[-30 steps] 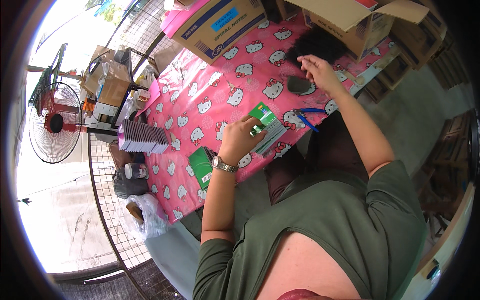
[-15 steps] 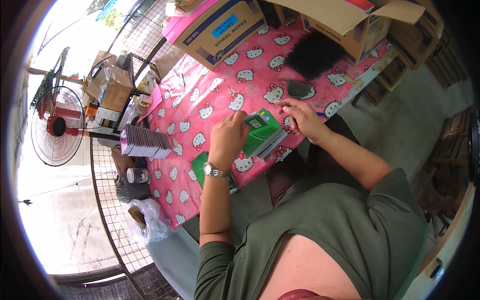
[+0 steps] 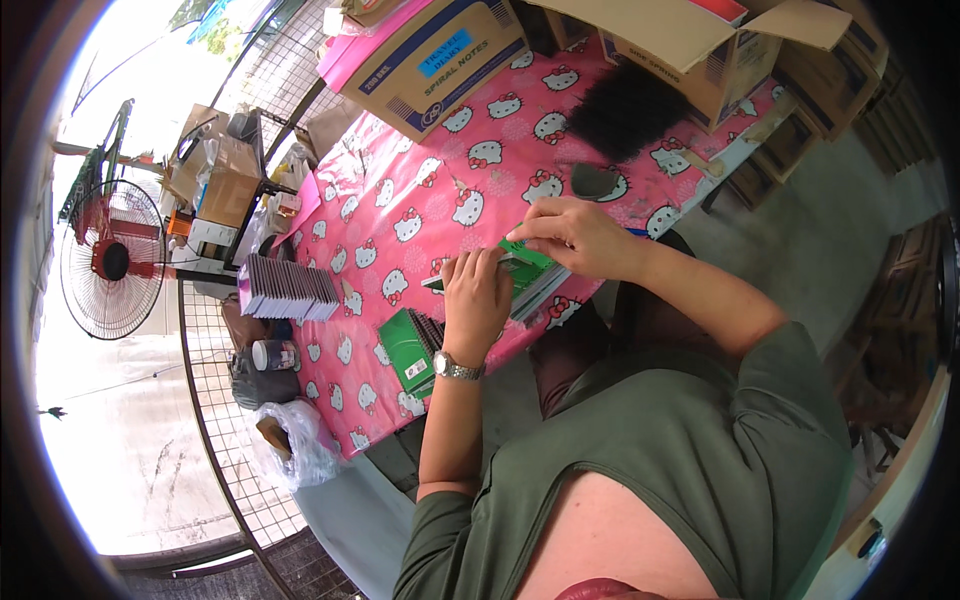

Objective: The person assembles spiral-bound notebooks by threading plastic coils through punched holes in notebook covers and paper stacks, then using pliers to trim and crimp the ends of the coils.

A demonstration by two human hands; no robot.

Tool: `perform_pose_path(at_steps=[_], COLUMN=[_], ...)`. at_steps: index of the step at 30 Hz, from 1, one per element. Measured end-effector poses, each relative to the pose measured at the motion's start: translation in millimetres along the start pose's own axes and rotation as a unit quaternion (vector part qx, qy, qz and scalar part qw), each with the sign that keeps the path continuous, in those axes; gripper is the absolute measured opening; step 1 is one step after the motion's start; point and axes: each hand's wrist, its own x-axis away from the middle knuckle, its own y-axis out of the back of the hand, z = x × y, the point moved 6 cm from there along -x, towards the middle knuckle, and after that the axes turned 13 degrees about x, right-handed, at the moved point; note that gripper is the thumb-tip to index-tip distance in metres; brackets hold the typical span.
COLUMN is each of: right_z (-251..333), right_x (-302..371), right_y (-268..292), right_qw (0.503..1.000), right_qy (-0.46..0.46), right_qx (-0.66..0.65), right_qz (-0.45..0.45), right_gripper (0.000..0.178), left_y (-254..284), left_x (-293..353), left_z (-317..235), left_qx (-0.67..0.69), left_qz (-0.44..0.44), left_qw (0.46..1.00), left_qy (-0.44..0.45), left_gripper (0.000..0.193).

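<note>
A: How many boxes are there?
B: Two big brown boxes point(image 3: 430, 60) at the pink table's point(image 3: 400, 215) far edge; one has a blue label.
A: And books?
B: One stack point(image 3: 285, 290), one green notebook point(image 3: 408, 348) alone. Another green notebook point(image 3: 528, 275) lies under both hands: left hand point(image 3: 478, 297) flat, right hand point(image 3: 570, 235) pinching its edge.

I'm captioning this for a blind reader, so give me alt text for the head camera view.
Seen from above, a person's left hand and right hand both rest on a green notebook on a pink cartoon-cat tablecloth. Another green spiral notebook lies at the table's near edge, a stack of dark notebooks to the left, and cardboard boxes along the far side.
</note>
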Motion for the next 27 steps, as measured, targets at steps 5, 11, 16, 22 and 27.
perform_pose_path(at_steps=[5,11,16,22,27], right_z=[-2.7,-17.3,-0.3,27.0,12.3], right_x=[-1.3,-0.2,7.2,5.2,-5.1], right_y=[-7.4,-19.5,-12.2,-9.1,-19.4], right_qw=[0.999,0.961,0.991,0.986,0.991], right_qy=[-0.002,-0.146,-0.091,-0.096,-0.056], right_qx=[-0.036,-0.167,-0.054,0.087,0.010], right_qz=[0.026,0.162,0.084,0.100,0.125], right_gripper=[0.023,0.027,0.029,0.031,0.034], left_y=[0.9,1.4,-3.1,1.6,3.3], left_x=[1.0,-0.3,0.5,1.0,3.2], left_z=[0.4,-0.6,-7.5,-11.5,-7.6], left_qx=[0.013,0.029,-0.004,-0.003,0.033], left_qz=[-0.006,-0.024,-0.045,-0.010,0.005], left_qw=[1.000,0.999,0.999,0.999,0.999], left_qy=[0.010,0.003,-0.016,-0.033,-0.026], left_gripper=[0.022,0.024,0.024,0.023,0.022])
